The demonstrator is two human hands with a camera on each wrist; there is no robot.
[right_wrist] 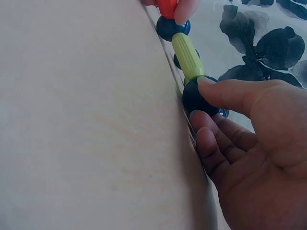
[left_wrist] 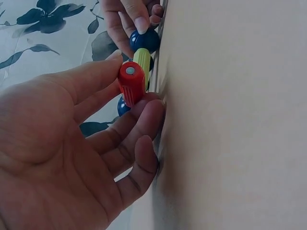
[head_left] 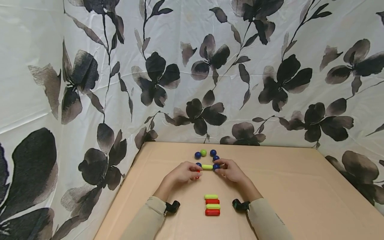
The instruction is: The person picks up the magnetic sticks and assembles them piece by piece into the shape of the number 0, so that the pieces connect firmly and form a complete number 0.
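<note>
My left hand (head_left: pixel 186 171) pinches a red ribbed rod (left_wrist: pixel 131 85) between thumb and fingers. Its near end, with a small silvery disc, faces the left wrist camera. At the rod's far end sits a blue ball (right_wrist: pixel 172 28), from which a yellow-green rod (head_left: pixel 207 167) runs rightward. A second blue ball (right_wrist: pixel 197 98) is at that rod's right end. Thumb and fingers of my right hand (head_left: pixel 231 170) grip this second ball. Both hands are low over the table, facing each other across the yellow-green rod.
Behind the hands lie a green ball (head_left: pixel 203 152) and blue balls, one on the left (head_left: pixel 197 155) and two at the right (head_left: pixel 213 153). Nearer me, red rods (head_left: pixel 212 212) and yellow-green rods (head_left: pixel 211 196) form a stack-like row on the tan table (head_left: pixel 285 193). A floral curtain (head_left: pixel 168 126) borders the table.
</note>
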